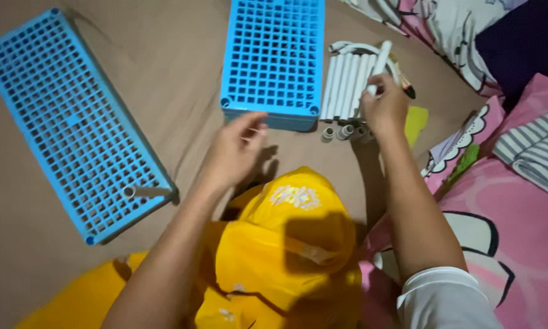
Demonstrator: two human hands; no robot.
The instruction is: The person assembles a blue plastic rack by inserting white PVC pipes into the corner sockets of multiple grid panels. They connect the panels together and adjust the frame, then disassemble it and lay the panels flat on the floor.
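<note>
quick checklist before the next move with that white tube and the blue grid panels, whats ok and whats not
1. Right hand grips a white tube: ok.
2. Left hand free, held over the cloth: ok.
3. Near blue panel flat and in reach: ok.
4. Row of spare tubes beside that panel: ok.
5. Far blue panel with one tube stuck at its corner: seating cannot tell.
6. Yellow bag crowding the lap: not ok.

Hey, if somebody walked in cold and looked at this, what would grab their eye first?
Probably the two bright blue grid panels lying on the brown surface, one far left, one top centre. Next, the right hand gripping a white tube above a row of white tubes, and the yellow cloth below.
</note>
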